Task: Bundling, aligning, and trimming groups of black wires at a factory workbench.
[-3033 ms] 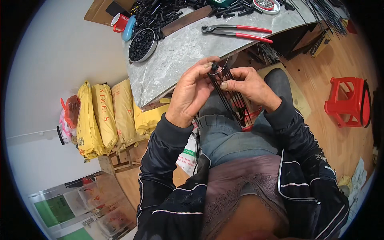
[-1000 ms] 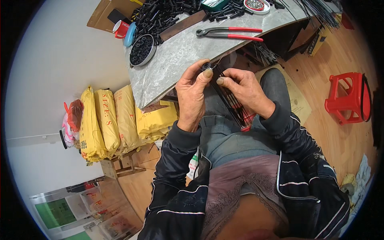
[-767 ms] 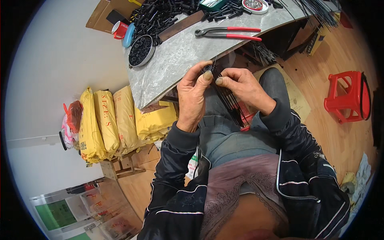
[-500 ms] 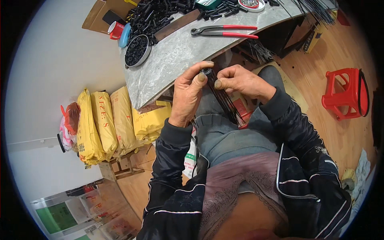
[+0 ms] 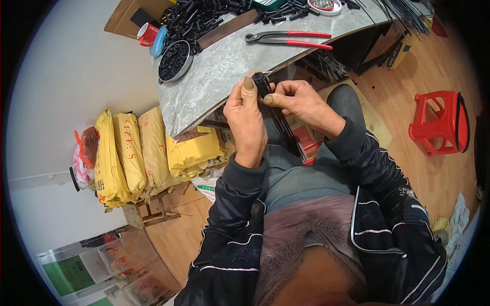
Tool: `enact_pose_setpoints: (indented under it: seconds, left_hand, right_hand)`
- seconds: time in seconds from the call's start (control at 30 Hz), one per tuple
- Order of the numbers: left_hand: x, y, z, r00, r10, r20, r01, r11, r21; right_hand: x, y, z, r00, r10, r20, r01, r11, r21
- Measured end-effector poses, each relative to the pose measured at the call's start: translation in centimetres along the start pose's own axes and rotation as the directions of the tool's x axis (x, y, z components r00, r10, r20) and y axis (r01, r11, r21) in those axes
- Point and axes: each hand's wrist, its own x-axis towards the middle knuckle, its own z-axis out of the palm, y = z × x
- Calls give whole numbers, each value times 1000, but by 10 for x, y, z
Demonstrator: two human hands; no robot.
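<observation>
Held over my lap, just off the table's edge, is a black umbrella-like frame (image 5: 279, 118): a bundle of thin dark rods hanging from a round black hub (image 5: 261, 79). My left hand (image 5: 247, 118) is closed around the hub's left side, its thumb pointing up beside it and its fingers partly hidden behind. My right hand (image 5: 307, 106) pinches at the rods just below the hub, thumb against the curled fingers. What lies between those fingertips is too small to make out. The rods' lower ends reach down over my legs.
On the grey table (image 5: 219, 69) lie red-handled pincers (image 5: 288, 39), a heap of black tube parts (image 5: 196, 18), a bowl of small black pieces (image 5: 175, 61) and long thin rods (image 5: 400, 15). Yellow sacks (image 5: 130, 153) stand at left; a red stool (image 5: 440, 122) is at right.
My left hand has shifted its hold, its thumb now raised and the hub showing more upright. The right hand has moved slightly left, closer to the hub.
</observation>
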Motion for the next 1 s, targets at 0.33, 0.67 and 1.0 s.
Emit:
enact_pose_setpoints:
  seconds: [0.33,0.67,1.0]
  left_hand:
    - [-2,15,-3,953,290,85,-279,741,611]
    - [-14,55,-21,977,-37,211,-40,936,349]
    - [-12,62,-28,959,-60,276,-64,905,420]
  right_hand:
    - [-9,-1,16,989,-113,-98,99,986,-131]
    - [-19,-15,7,960,-279,-9,271,941,-205]
    - [-25,-13,11,955,-288,67,295,944,-149]
